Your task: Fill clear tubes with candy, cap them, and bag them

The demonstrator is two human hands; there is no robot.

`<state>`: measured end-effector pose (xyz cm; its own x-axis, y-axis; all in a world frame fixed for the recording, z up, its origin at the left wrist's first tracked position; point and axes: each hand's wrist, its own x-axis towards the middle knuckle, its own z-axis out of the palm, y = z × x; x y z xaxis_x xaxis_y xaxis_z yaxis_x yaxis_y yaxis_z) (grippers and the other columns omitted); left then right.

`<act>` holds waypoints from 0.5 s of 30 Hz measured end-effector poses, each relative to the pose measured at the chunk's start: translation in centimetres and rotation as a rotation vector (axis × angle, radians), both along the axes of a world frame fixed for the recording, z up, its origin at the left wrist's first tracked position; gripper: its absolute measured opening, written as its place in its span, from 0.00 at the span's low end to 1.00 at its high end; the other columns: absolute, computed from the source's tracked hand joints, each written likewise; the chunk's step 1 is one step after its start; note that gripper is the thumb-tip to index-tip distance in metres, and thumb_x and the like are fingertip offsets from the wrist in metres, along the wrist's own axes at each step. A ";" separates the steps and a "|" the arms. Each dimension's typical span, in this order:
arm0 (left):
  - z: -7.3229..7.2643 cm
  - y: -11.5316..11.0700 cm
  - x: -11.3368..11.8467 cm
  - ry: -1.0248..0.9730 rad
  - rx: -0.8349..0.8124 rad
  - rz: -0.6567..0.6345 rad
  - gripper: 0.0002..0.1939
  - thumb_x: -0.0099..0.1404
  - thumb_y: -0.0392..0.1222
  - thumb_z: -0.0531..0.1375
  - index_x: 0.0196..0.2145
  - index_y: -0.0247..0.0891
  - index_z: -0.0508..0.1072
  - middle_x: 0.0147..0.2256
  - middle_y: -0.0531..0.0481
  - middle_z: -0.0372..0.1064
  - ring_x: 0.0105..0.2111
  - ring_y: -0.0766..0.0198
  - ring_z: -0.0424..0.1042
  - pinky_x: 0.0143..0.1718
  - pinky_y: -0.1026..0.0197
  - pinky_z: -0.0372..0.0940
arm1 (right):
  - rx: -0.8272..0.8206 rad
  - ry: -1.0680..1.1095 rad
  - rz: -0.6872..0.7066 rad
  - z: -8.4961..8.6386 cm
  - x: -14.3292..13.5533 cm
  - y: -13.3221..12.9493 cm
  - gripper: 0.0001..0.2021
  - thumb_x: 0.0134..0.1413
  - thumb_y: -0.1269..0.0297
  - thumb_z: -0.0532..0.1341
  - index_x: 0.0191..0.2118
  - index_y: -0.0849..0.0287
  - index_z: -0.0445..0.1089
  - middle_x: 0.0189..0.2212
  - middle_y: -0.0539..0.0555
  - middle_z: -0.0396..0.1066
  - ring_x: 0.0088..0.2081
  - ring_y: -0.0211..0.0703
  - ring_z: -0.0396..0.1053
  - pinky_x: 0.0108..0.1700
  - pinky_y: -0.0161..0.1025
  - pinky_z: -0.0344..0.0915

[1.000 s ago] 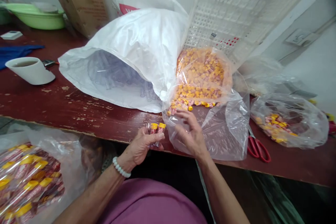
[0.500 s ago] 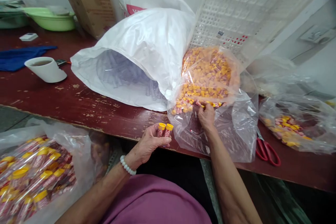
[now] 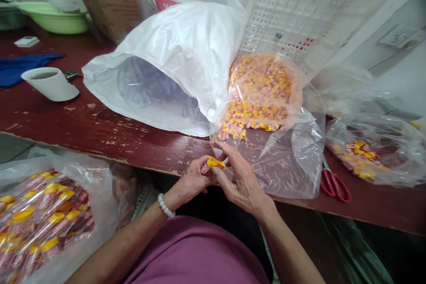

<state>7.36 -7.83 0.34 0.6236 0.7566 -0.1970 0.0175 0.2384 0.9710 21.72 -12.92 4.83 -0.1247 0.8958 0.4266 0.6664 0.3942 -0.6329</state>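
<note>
Yellow-capped tubes [image 3: 205, 168] fill the left hand [image 3: 190, 182], before the white sack [image 3: 186, 31]. Right hand [image 3: 242, 182], grip unclear, seemingly adjusts caps [image 3: 212, 162]; next move needs steadiness.

A round-necked bracelet of the arm, so to speak, is the one ornament: a bracelet [image 3: 165, 206] of smooth, round, pale milky beads, much alike in size, strung close together around the left wrist. The top [image 3: 196, 253] is plain purple, leaning to mauve, its soft cloth rounded over the belly and crossed by a curved fold. Both forearms [image 3: 133, 235] are bare.
</note>
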 end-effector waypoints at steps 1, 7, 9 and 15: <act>0.0 0.0 0.0 -0.005 -0.005 0.002 0.16 0.48 0.43 0.66 0.35 0.36 0.70 0.25 0.56 0.63 0.22 0.71 0.59 0.18 0.71 0.56 | 0.005 -0.004 -0.031 0.0 0.1 0.0 0.24 0.54 0.68 0.57 0.57 0.54 0.55 0.53 0.59 0.62 0.53 0.47 0.62 0.53 0.49 0.62; -0.2 -0.2 0.4 -0.101 -0.114 0.027 0.13 0.44 0.30 0.63 0.30 0.34 0.69 0.26 0.55 0.65 0.25 0.70 0.63 0.25 0.69 0.59 | 0.005 -0.204 -0.037 -1.5 -0.9 -0.5 0.27 0.39 0.50 0.68 0.45 0.55 0.63 0.57 0.61 0.56 0.57 0.57 0.54 0.56 0.55 0.54; -0.2 -0.4 0.6 -0.102 -0.160 -0.001 0.10 0.43 0.27 0.61 0.26 0.34 0.68 0.23 0.56 0.63 0.22 0.71 0.61 0.23 0.69 0.58 | -0.002 -0.227 -0.031 -2.5 -1.5 -0.5 0.30 0.36 0.46 0.67 0.44 0.56 0.63 0.56 0.62 0.58 0.56 0.57 0.56 0.55 0.55 0.54; 0.4 0.2 0.3 -0.140 -0.335 -0.054 0.10 0.44 0.29 0.60 0.28 0.34 0.71 0.21 0.55 0.65 0.18 0.70 0.63 0.19 0.67 0.56 | -0.037 -0.204 -0.060 -3.9 -1.8 -0.4 0.40 0.33 0.41 0.68 0.51 0.56 0.59 0.59 0.64 0.53 0.58 0.60 0.54 0.55 0.56 0.53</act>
